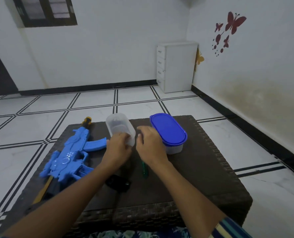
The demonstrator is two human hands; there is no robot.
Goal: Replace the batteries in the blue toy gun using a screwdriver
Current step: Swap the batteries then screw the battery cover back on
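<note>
Both hands are up at the centre of the frame, over the dark woven table [202, 169]. The left hand [118, 148] has its fingers curled round the near end of a clear plastic tub [120, 127], which is tipped at a slant with the far end raised. There's something dark inside, too blurred for me to name.

The right hand [149, 145] hovers just beside the tub, back towards us, fingers loose and a little spread. I can see nothing held in it. Just right of it sits a second tub with a blue lid [168, 131], lid on.

The blue toy gun [69, 152] lies flat at the left of the frame, muzzle pointing up the picture, magazine poking towards the left hand, and nobody is touching it. A green screwdriver [144, 170] lies on the table below the right wrist, partly hidden by the arm. Lower centre, between the forearms, there's a small black thing [118, 182]. What it is, I cannot tell.

To my eye this is the fetching stage: opening up supplies, likely fresh batteries, with the gun's hatch not yet tackled. Next, the right hand needs to dip into that tilted tub, or the left needs to tip it gently so nothing rolls off the table. After that it's the screwdriver, and the gun must be turned to find the battery cover's screw.
</note>
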